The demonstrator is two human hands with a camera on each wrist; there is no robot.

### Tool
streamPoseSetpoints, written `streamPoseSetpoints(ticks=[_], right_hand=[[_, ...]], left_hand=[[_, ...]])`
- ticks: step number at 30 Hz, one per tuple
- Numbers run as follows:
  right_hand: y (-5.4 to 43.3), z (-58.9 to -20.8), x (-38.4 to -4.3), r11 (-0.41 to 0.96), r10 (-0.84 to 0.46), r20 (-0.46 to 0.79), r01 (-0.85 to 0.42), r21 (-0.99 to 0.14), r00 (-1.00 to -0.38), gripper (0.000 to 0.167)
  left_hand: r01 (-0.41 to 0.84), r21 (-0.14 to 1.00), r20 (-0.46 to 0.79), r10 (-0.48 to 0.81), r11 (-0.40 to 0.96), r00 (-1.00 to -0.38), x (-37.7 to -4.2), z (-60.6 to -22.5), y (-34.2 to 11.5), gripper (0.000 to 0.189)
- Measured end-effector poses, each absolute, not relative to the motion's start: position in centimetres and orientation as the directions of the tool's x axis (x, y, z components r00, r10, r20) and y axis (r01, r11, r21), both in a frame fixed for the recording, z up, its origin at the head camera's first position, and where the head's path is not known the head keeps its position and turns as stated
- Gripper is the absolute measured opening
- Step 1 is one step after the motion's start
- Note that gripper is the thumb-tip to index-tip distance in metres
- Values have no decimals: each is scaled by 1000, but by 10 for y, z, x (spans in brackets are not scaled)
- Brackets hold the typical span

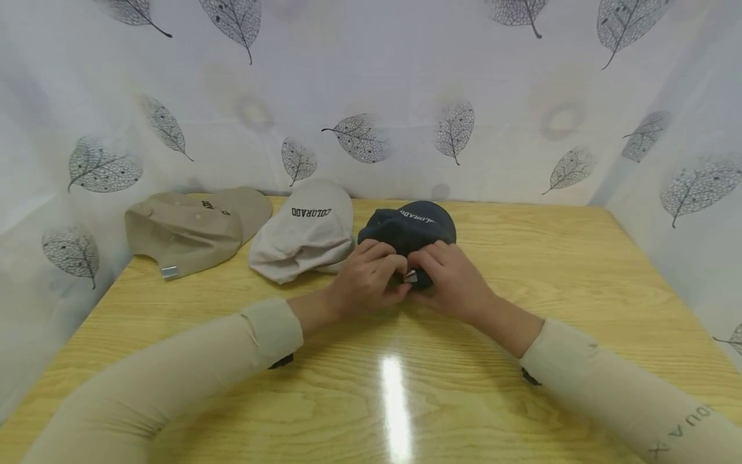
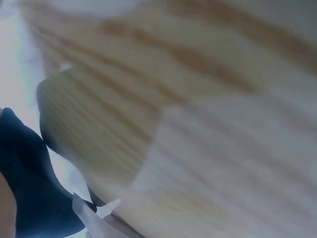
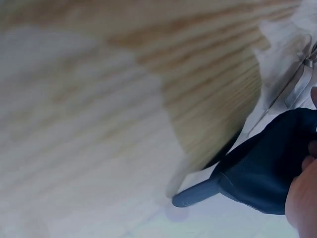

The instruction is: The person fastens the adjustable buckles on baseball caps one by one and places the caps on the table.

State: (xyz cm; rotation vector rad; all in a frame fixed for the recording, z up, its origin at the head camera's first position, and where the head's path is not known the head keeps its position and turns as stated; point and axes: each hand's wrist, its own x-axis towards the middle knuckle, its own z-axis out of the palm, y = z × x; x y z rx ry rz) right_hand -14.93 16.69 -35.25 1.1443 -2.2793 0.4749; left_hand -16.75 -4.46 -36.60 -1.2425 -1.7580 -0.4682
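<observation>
Gripping the navy cap toward the back of the table, our left hand and right hand partly hid it; we saw a pale cap just left, a tan cap beyond; leaf-print curtain behind.

In the head view, the left arm is extended from the lower left corner and the right arm from the lower right. Both are covered by pale sleeves, with the wrists left bare. The left hand and right hand are held close together just below the frame's centre, fingers curled in a pinch. In the wrist views, only slivers of skin are shown, at the lower left and lower right edges respectively.
</observation>
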Motion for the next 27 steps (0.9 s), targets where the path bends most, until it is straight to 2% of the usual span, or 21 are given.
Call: streamPoseSetpoints(ticks=[10,15,22,27], right_hand=[[166,-356,-150,536,-643,673,-843,53,-366,39],[166,-356,-148,567,-620,683,-822,50,-385,38],[165,-355,-148,639,-585,696,-766,78,-417,27],[165,-354,-147,650,-583,695,-754,91,-419,24]], left_hand=[[891,-61,831,518,451,-205,-165,-362,-44,33],[874,-36,853,471,484,-226,-164,-362,-49,38],[844,-138,848,503,518,-170,-161,-363,-60,37],[838,-134,809,546,529,-216,-161,-364,-67,35]])
